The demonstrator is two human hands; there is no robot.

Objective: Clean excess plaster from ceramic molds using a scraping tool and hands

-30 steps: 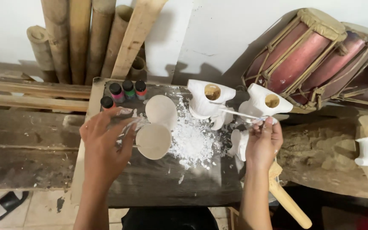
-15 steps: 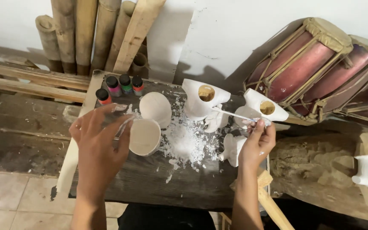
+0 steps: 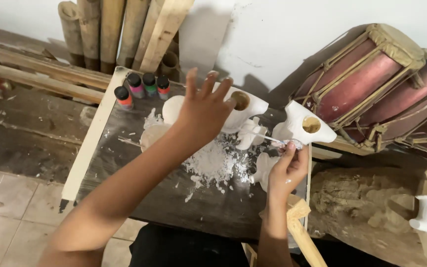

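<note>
left hand (image 3: 204,111) spread open over white figurine (image 3: 240,106) | right hand (image 3: 286,170) pinching thin brush (image 3: 263,136)

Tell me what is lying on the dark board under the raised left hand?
Under the left hand lie round white pieces and white crumbs on the dark board. The hand and forearm cover part of them, so their shapes stay unclear.

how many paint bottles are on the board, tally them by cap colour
red-orange cap: 1
pink cap: 1
green cap: 1
red cap: 1
total: 4 paint bottles, at the far left corner of the board, beyond the raised left hand
</note>
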